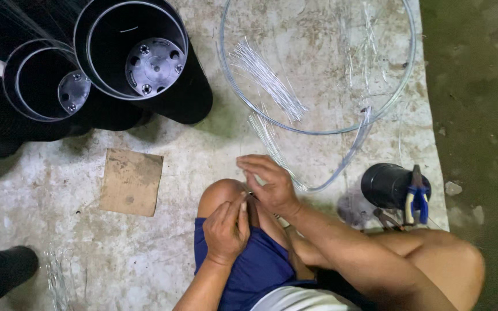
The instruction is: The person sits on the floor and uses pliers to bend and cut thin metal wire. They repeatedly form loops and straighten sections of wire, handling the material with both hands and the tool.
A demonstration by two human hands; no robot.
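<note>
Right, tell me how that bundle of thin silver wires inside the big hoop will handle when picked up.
The wire bundle looks thin and loose, so it would probably sag and fan apart if lifted at one end. It seems light. Lying unbound on the concrete floor, strands may slip out singly.

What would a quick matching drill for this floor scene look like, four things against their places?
Things:
1. blue-handled pliers
2. brown cardboard square
3. bundle of thin silver wires
4. two large black plastic pots

Places:
A. flat on the concrete, left of the knee
B. top left corner
C. on the small black pot at right
D. inside the clear tube hoop

Pairs: 1-C, 2-A, 3-D, 4-B
</note>
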